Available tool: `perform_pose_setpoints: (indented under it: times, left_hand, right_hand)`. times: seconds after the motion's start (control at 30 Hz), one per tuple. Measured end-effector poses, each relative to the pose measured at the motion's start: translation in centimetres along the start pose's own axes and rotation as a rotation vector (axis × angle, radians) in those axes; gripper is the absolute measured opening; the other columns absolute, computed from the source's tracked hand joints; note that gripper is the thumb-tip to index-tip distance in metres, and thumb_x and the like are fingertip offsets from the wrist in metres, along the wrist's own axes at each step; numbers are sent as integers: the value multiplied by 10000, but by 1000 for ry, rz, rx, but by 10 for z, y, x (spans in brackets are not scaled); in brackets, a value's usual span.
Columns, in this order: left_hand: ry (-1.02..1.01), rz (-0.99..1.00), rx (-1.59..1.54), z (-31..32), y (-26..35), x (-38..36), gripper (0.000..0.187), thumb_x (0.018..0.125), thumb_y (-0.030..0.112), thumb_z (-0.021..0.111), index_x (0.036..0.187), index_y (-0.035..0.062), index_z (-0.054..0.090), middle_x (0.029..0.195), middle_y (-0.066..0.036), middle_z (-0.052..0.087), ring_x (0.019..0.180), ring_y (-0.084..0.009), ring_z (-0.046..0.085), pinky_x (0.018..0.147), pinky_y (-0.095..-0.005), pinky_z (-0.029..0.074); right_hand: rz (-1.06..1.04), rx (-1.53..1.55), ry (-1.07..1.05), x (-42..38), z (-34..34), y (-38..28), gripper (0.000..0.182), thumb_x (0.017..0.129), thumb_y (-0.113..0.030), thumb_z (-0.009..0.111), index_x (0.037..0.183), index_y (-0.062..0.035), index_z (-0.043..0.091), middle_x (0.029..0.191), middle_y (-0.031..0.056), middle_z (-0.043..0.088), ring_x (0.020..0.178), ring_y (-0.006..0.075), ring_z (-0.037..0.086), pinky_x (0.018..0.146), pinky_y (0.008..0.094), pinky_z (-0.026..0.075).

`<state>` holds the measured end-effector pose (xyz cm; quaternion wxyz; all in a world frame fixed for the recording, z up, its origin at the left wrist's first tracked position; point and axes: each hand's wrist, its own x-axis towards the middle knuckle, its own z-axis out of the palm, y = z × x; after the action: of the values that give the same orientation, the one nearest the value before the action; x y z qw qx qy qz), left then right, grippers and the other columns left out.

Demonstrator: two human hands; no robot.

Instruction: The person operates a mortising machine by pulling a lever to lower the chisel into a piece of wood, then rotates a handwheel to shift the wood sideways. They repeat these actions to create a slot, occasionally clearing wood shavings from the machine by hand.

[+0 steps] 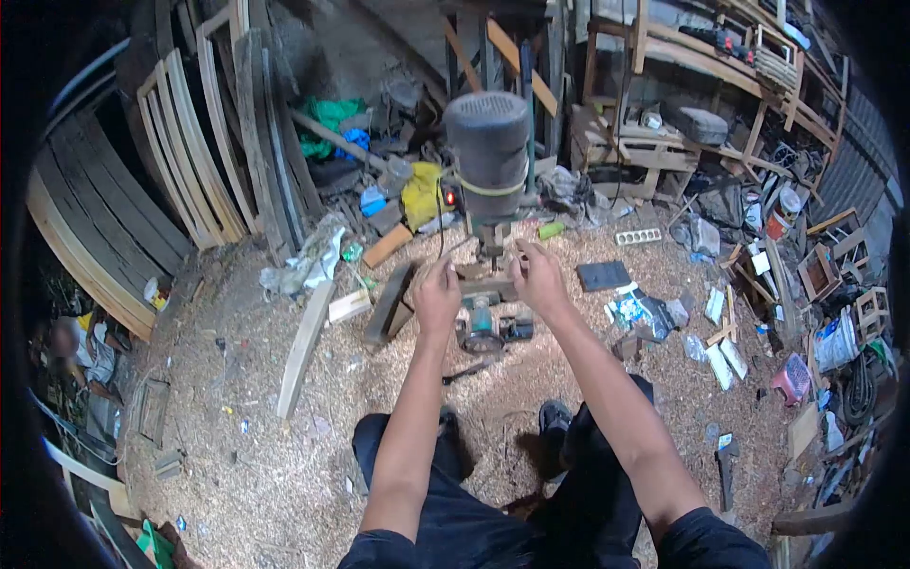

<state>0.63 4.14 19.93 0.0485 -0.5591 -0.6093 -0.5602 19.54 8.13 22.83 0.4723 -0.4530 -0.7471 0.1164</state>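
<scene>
A drill press [488,142] with a dark, vented motor housing and a light band round it stands upright in front of me. Its chuck and bit [493,251] point down between my hands. My left hand [438,296] is on the left of the bit, its fingers curled closed. To the right of the bit is my right hand [540,277], fingers bent inward. A brown wooden piece [488,284] lies between them under the bit; what the fingertips grip is too small to make out. A green and black power tool [481,327] sits on the ground just below.
Wood shavings cover the floor [246,379]. Long boards [180,152] lean at the left. Near the press lie a timber offcut [305,351], a dark block [604,276] and a yellow bag [422,197]. A hatchet-like tool [725,474] is at the right. Another person [90,351] is far left.
</scene>
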Motion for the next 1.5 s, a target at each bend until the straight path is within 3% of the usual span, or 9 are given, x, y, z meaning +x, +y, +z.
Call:
perform_pose_setpoints:
  times: [0.33, 0.73, 0.8, 0.87, 1.0, 1.07, 1.17, 1.3, 1.5]
  left_hand:
    - [232, 322, -234, 42, 130, 212, 358, 844, 200, 586, 1129, -12, 542, 1123, -213, 570, 1091, -393, 521, 967, -438, 388]
    - [369, 469, -133, 78, 115, 217, 320, 809, 115, 440, 1021, -24, 635, 1101, -202, 608, 1079, -371, 540, 969, -427, 394]
    - [370, 472, -120, 81, 111, 217, 323, 812, 123, 436, 1022, -16, 637, 1099, -196, 609, 1073, -368, 543, 968, -426, 395]
    - [374, 461, -134, 80, 112, 215, 322, 815, 131, 435, 1021, -11, 638, 1097, -187, 611, 1071, -361, 544, 966, -427, 397]
    - [337, 448, -93, 76, 109, 206, 319, 824, 145, 436, 1023, -5, 636, 1155, -206, 577, 1117, -364, 512, 991, -437, 373]
    - [237, 397, -35, 75, 106, 198, 361, 873, 185, 411, 1125, 14, 606, 1246, -220, 526, 1202, -382, 451, 1038, -459, 323]
    - [71, 269, 71, 65, 102, 185, 447, 960, 281, 370, 1342, 68, 460, 1402, -223, 399, 1334, -393, 319, 1103, -475, 234]
    - [-65, 148, -103, 48, 92, 132, 590, 973, 346, 384, 1476, 96, 206, 1527, -192, 197, 1408, -371, 197, 1095, -625, 114]
    - [-368, -125, -142, 9, 57, -8, 552, 900, 221, 552, 1362, -22, 373, 1341, -282, 444, 1255, -439, 421, 1050, -438, 346]
  right_hand:
    - [71, 386, 314, 239, -83, -61, 397, 875, -320, 631, 1025, 47, 648, 867, 127, 679, 786, 165, 617, 730, 305, 478]
    - [276, 370, 136, 426, -7, 28, 1236, 646, -736, 657, 1381, 160, 225, 1417, 344, 314, 1330, 412, 343, 1078, 442, 330]
    - [285, 442, 470, 406, -4, 5, 942, 720, -733, 595, 1137, 110, 554, 1122, 250, 609, 1084, 313, 584, 906, 383, 450]
    - [459, 670, 237, 364, -45, -39, 1082, 762, -863, 298, 1170, 104, 560, 1053, 170, 608, 948, 256, 566, 796, 382, 440]
    - [488, 805, 301, 294, -74, -57, 1011, 818, -800, 319, 1214, 108, 520, 1059, 158, 623, 993, 281, 582, 797, 376, 455]
    - [435, 994, 305, 252, -73, -49, 583, 853, -589, 566, 888, -8, 605, 852, 82, 611, 794, 170, 576, 723, 312, 449]
    - [320, 930, 321, 187, -74, -49, 393, 948, -412, 486, 780, -64, 558, 761, 26, 559, 697, 111, 509, 675, 276, 408]
    - [246, 815, 234, 79, -83, -47, 286, 972, -209, 401, 991, 3, 592, 880, 83, 588, 809, 156, 533, 826, 289, 430]
    - [781, 809, -146, -27, -93, -21, 338, 910, -126, 445, 1203, 38, 481, 1068, 151, 557, 1019, 242, 571, 909, 368, 477]
